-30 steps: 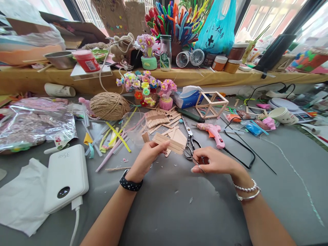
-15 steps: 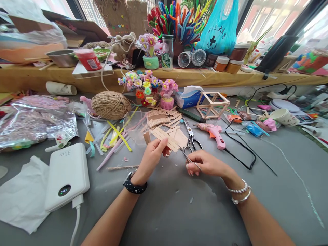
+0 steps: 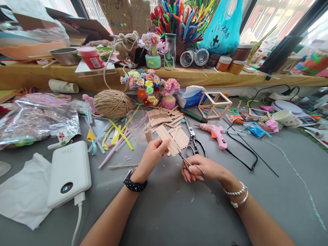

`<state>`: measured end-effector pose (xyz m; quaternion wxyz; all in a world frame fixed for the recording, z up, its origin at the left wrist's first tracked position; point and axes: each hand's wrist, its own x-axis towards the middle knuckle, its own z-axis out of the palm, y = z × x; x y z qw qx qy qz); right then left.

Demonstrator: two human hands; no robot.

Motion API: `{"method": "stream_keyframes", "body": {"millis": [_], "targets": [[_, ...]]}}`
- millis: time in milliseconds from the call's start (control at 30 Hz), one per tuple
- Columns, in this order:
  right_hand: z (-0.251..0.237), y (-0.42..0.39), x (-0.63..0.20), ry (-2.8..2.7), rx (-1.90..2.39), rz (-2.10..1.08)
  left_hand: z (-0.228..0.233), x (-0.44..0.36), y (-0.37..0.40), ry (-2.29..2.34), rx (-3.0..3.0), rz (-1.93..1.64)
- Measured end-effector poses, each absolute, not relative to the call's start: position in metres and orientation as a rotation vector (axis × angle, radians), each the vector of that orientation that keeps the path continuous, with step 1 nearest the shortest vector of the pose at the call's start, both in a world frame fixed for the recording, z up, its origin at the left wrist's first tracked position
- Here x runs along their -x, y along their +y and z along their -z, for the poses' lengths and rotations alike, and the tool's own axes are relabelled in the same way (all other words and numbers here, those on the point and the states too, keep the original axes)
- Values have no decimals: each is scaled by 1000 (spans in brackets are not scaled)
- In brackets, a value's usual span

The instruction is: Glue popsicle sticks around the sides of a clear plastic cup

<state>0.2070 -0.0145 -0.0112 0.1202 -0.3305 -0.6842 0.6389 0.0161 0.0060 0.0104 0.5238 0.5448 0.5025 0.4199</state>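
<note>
Between the thumb and fingers of my left hand [image 3: 155,152] is a small panel of flat wooden craft sticks [image 3: 167,137], held tilted above the table. My right hand [image 3: 196,168] grips a small pair of scissors [image 3: 185,160] by the handles, and their blades meet the panel's near right end. Just beyond lies a second stick panel [image 3: 181,138] beside large black-handled scissors [image 3: 192,138]. A pile of loose craft sticks [image 3: 160,118] is spread behind the panels. To the right lies a pink glue gun [image 3: 214,133] with a black cord.
A wooden stick cube frame [image 3: 214,105] stands at the back right, near a tissue pack [image 3: 191,98]. Left are a twine ball [image 3: 113,104], a clear plastic cup [image 3: 137,128] and a white power bank [image 3: 69,174]. A cloth-covered ledge [image 3: 92,79] runs along the back.
My right hand has shifted slightly left and down, bringing the small scissors' blades to the panel's end. The panel has tilted a little more steeply. The whole view has moved slightly.
</note>
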Motion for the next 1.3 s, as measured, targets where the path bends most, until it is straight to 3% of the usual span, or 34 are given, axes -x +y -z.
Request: {"method": "stream_keyframes", "body": {"millis": [433,1300], "targets": [[5,-21,-196,-1834,1165,-1817,-8,-13,9,1219,-1303,-1013],[9,-20,-195,-1734,1120,-1842,-3,-10,12,1164,-1323,-1014]]}}
